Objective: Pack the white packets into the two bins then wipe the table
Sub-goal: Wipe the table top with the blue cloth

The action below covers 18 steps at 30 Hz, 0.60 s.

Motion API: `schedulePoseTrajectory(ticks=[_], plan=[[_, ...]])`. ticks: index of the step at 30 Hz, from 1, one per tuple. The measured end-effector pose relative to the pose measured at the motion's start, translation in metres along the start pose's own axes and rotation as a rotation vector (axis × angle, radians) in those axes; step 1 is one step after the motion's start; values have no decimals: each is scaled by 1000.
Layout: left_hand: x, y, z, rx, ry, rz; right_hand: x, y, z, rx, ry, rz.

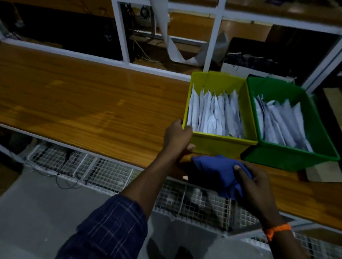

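Yellow bin (219,143) and green bin (283,158) stand side by side, touching, towards the right end of the wooden table (79,100). White packets (216,112) stand upright in the yellow bin and lean tilted in the green bin. Crumpled blue cloth (216,171) is at the table's near edge, just in front of the yellow bin.

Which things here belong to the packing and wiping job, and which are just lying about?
Job: yellow plastic bin, green plastic bin, white packets, crumpled blue cloth, wooden table.
Lying about: hanging white paper strip, white wire mesh rack.
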<state>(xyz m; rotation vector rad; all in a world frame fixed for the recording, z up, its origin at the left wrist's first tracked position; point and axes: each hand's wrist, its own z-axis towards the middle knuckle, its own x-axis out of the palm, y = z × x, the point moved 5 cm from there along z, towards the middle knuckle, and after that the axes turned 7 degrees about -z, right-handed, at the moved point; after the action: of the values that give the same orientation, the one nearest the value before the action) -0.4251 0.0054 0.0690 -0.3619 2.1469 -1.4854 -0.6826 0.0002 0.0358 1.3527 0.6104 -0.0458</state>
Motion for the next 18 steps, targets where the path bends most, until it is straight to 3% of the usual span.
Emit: schedulePoseTrajectory(ticks=[5, 10, 13, 17, 18], plan=[[-34, 3, 13, 32, -176, -141, 10, 13, 5, -11, 63, 115], [-154, 22, 44, -74, -306, -166, 38, 25, 21, -20, 109, 124], [-252, 47, 74, -106, -285, 69, 65, 36, 31, -22, 82, 123], [-350, 64, 91, -98, -323, 443, 90, 72, 42, -75, -110, 22], [-366, 68, 99, -108, -370, 333, 94, 86, 45, -103, -166, -8]])
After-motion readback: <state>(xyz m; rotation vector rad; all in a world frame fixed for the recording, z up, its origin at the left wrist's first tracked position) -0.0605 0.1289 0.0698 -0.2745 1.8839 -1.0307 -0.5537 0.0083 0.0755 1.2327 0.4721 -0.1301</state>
